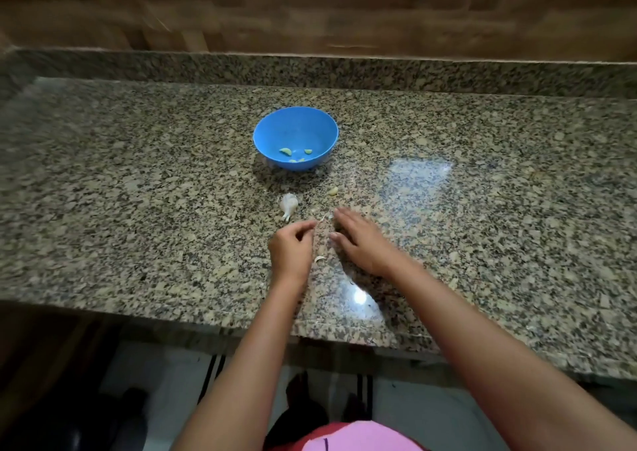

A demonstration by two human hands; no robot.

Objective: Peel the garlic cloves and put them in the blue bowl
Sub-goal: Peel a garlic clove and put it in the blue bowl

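While peeled cloves (285,151) lie in the blue bowl (272,130), left hand (292,248) fingers curled, contents indeterminable, right hand (358,240) flat, fingers extended on granite counter (138,192), garlic head (289,204) nearby

I stand at a speckled granite counter (138,182), tan and black, polished. Two glossy patches of light sit on it: a pale rectangular glare (418,178) to my right, a bright round spot (360,297) near the front edge. A low granite upstand (344,71) runs along the back. Above it, a wall of brown brick-pattern tiles (310,9), blurred. Below the counter edge, pale floor (165,375) with dark stripes (215,371); deep shadow at lower left.
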